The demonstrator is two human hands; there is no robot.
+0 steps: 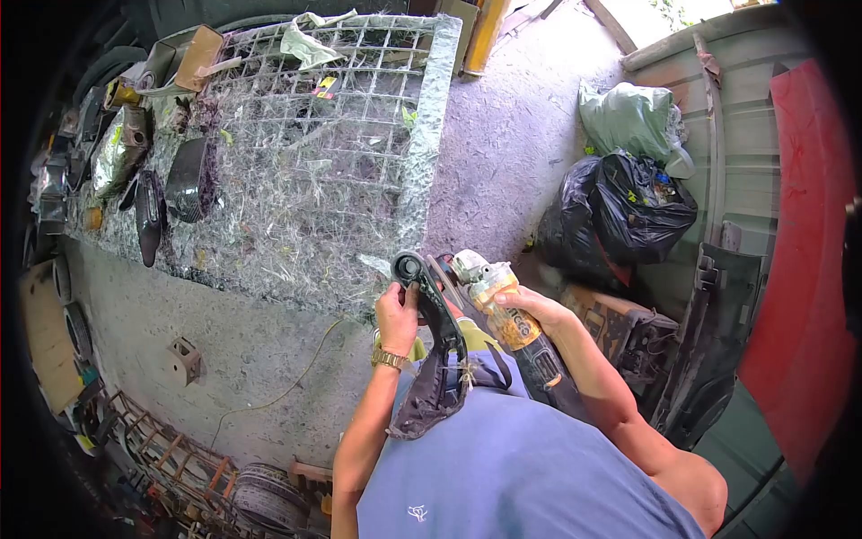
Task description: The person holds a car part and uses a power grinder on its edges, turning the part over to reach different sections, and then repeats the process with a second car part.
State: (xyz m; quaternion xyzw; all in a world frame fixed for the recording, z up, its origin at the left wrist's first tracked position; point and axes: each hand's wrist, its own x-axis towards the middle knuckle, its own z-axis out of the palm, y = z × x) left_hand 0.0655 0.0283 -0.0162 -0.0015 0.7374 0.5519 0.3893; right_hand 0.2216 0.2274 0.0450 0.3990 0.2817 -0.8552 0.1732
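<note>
My left hand (397,313) grips the upper end of a long black curved moulded part (437,346) that runs down against my chest. A gold wristwatch (389,359) sits on that wrist. My right hand (530,304) holds a yellow and black angle grinder (505,314) by its body. The grinder's metal head (469,265) points up and left, close beside the top of the black part.
A wire-mesh rack (359,126) covered in glass-fibre strands lies on the concrete ahead, with dark moulded parts (184,180) on its left end. Black (628,216) and green (628,117) rubbish bags stand at right by a red panel (799,269). A thin cable (296,377) crosses the floor.
</note>
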